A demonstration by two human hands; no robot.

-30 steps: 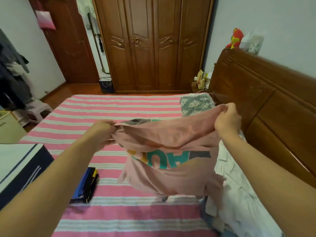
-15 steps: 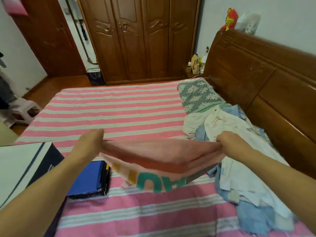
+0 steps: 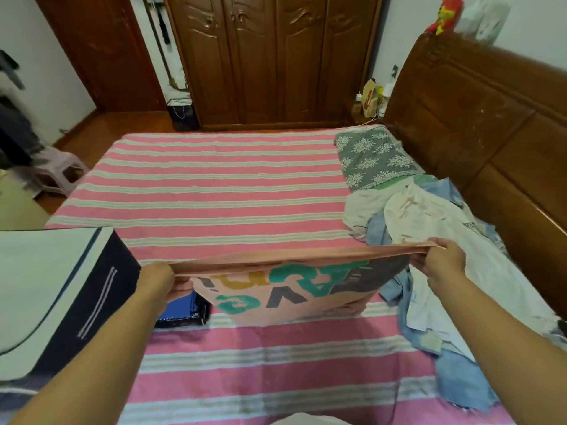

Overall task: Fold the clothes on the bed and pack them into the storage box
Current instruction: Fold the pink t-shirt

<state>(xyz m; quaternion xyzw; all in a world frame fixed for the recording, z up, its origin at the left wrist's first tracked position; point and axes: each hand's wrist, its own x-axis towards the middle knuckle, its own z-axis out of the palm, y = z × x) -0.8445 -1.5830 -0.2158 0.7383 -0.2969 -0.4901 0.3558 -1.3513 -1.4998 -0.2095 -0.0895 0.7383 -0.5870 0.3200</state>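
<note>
Open striped bed (image 3: 214, 191) surface lies beyond the stretched pink T-shirt (image 3: 285, 289), free from its far edge to the wardrobe (image 3: 270, 56). Left flank: the storage box (image 3: 55, 289) stands on the bed, a folded blue garment (image 3: 181, 311) just beside it. Right flank: the pile of clothes (image 3: 445, 240), a grey patterned pillow (image 3: 374, 157) beyond it and the headboard (image 3: 491, 118) bound the passage. A clear strip of bed lies nearer than the shirt.

My hands (image 3: 155, 279) (image 3: 441, 262) now stretch the pink shirt (image 3: 291, 289) taut and flat, lower over the bed (image 3: 214, 185), its print unfurled.
</note>
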